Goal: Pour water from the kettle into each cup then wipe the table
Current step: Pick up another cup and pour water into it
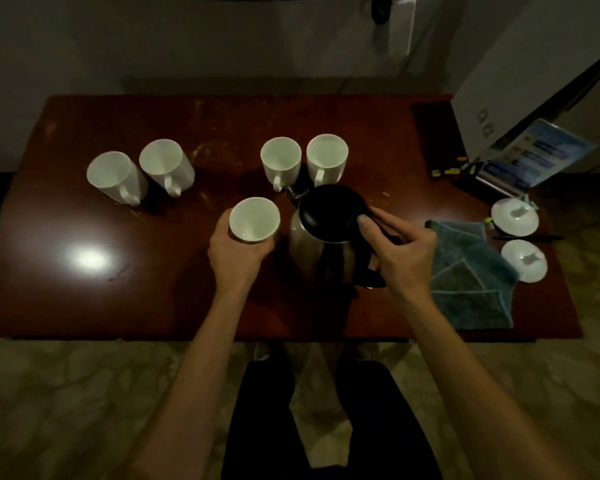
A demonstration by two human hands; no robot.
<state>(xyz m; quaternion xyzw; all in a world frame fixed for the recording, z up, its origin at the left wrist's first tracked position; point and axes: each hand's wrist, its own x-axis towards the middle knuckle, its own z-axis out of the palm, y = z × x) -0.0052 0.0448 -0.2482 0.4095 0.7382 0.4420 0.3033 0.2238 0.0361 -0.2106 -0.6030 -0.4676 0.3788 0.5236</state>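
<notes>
Near the table's (pixel 84 306) front edge, left hand (pixel 234 252) is cupping a cup (pixel 254 220) while right hand (pixel 400 251) is gripping the kettle (pixel 321 237) handle, probably readying a pour, tipping spout next.

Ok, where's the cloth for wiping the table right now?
The blue cloth lies on the table's right side, just right of the kettle and the right hand, beside two white lids.
</notes>
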